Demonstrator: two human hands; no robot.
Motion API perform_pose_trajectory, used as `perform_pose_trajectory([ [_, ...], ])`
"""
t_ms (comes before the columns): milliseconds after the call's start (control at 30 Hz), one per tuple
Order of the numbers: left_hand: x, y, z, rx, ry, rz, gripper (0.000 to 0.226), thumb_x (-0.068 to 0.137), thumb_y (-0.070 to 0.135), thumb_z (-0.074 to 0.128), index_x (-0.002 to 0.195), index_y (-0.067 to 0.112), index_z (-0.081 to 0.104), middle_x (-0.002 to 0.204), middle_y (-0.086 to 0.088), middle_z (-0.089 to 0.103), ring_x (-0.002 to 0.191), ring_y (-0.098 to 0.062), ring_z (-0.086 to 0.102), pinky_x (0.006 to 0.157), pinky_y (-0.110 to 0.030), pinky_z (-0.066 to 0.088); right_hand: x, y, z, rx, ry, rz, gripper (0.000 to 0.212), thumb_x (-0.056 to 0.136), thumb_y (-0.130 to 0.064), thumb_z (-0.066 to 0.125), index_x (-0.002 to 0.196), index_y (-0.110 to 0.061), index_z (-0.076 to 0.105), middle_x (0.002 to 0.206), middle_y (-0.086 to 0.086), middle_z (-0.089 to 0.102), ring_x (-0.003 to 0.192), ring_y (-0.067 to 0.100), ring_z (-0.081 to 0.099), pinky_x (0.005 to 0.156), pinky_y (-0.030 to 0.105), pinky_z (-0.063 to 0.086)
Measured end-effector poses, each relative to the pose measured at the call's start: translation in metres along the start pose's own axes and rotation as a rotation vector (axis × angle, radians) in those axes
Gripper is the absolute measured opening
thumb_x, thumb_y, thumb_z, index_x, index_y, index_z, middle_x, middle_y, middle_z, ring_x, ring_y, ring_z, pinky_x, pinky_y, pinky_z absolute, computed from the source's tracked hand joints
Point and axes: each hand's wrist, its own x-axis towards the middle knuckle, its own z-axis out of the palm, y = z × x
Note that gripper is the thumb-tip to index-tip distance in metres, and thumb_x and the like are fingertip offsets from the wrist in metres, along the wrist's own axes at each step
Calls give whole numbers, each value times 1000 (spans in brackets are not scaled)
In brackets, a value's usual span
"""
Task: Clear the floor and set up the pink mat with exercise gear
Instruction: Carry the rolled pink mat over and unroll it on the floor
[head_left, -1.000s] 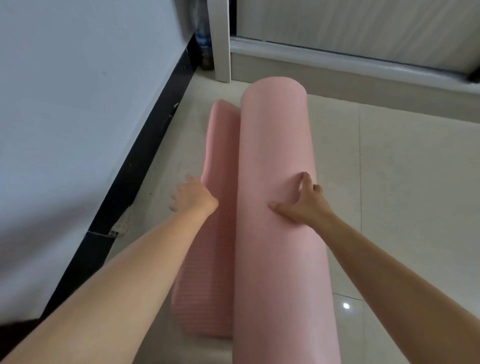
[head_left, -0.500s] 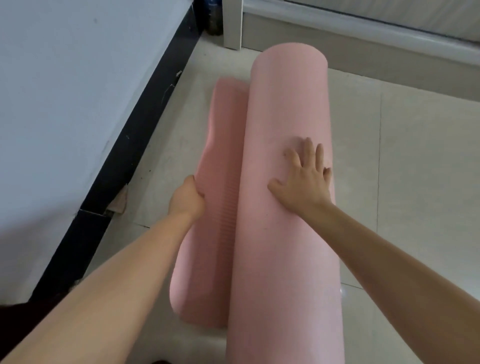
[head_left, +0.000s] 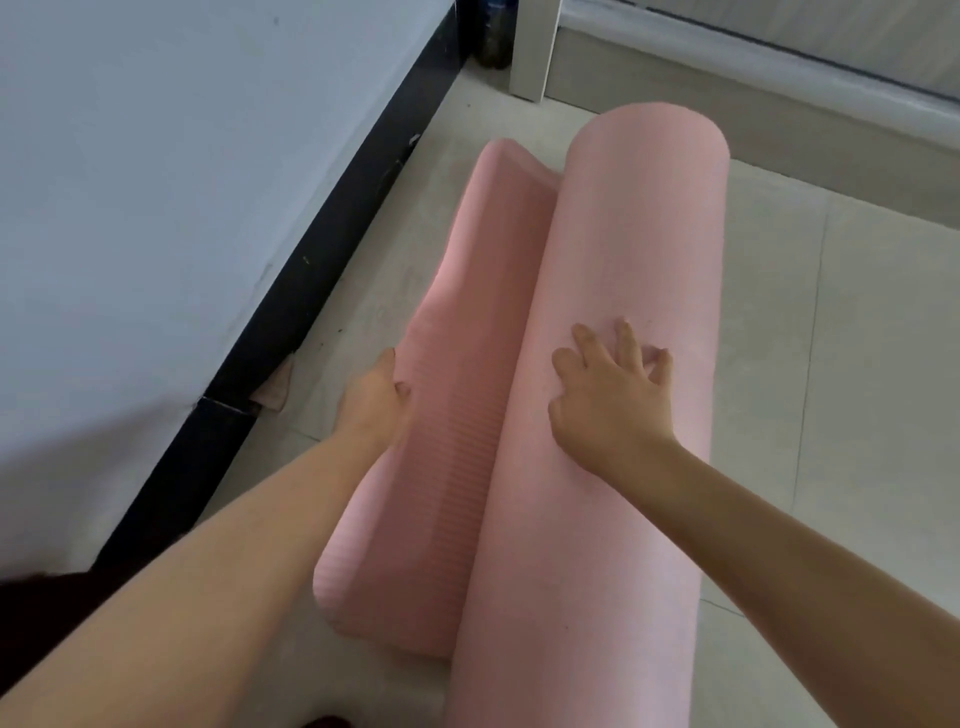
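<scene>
Pinning the mat's loose edge (head_left: 457, 395) under the gripping left hand (head_left: 371, 400), the flat, open-fingered right hand (head_left: 613, 400) should push the roll (head_left: 623, 270) evenly rightward.

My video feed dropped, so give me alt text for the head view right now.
Both hands work a partly unrolled pink mat on a tiled floor: the left hand grips the loose ribbed edge, the right hand presses spread fingers on the thick roll. A white wall with black baseboard runs along the left.

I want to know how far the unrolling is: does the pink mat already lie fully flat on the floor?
No, the pink mat is mostly a thick roll, with only a curled flap beside the left hand.
</scene>
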Motion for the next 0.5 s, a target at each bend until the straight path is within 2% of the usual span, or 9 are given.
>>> perform_pose_trajectory([
  [100, 4, -2, 3, 17, -6, 20, 13, 95, 4, 40, 106, 11, 45, 88, -13, 46, 81, -22, 44, 70, -28, 33, 3, -7, 3, -37, 21, 24, 44, 94, -28, 34, 137, -17, 33, 153, 4, 15, 144, 37, -4, 114, 59, 6],
  [167, 7, -4, 6, 2, 7, -3, 20, 95, 2, 38, 111, 3, 50, 89, -11, 49, 82, -21, 46, 72, -27, 35, 7, -10, 6, -47, 31, 10, 44, 94, -31, 32, 137, -19, 33, 153, 4, 14, 144, 37, -5, 113, 61, 4],
  [267, 10, -7, 11, 17, 16, -32, 16, 94, 2, 38, 105, 5, 49, 82, -7, 52, 81, -20, 45, 70, -28, 33, 11, -13, 11, -53, -1, -13, 47, 95, -35, 27, 140, -22, 28, 157, 1, 3, 144, 35, -13, 109, 67, 1],
  [400, 15, -10, 12, 46, 16, -48, 30, 95, 5, 40, 124, 3, 47, 112, -22, 62, 85, -24, 49, 74, -31, 37, 17, -12, 11, -43, -45, 13, 53, 96, -36, 24, 147, -27, 13, 158, 0, -13, 143, 34, -22, 106, 71, -2],
  [467, 19, -11, 13, 41, 21, -61, 36, 97, 6, 39, 133, 4, 42, 115, -21, 61, 87, -23, 49, 76, -31, 37, 18, -11, 8, -34, -58, 23, 54, 96, -37, 23, 148, -28, 9, 158, 0, -16, 142, 34, -24, 106, 71, -3],
  [500, 21, -12, 14, 35, 25, -58, 36, 97, 6, 39, 133, 4, 42, 108, -18, 62, 87, -21, 46, 75, -29, 35, 19, -11, 8, -27, -65, 25, 55, 96, -37, 23, 148, -29, 8, 158, 0, -16, 142, 34, -24, 106, 71, -3],
])
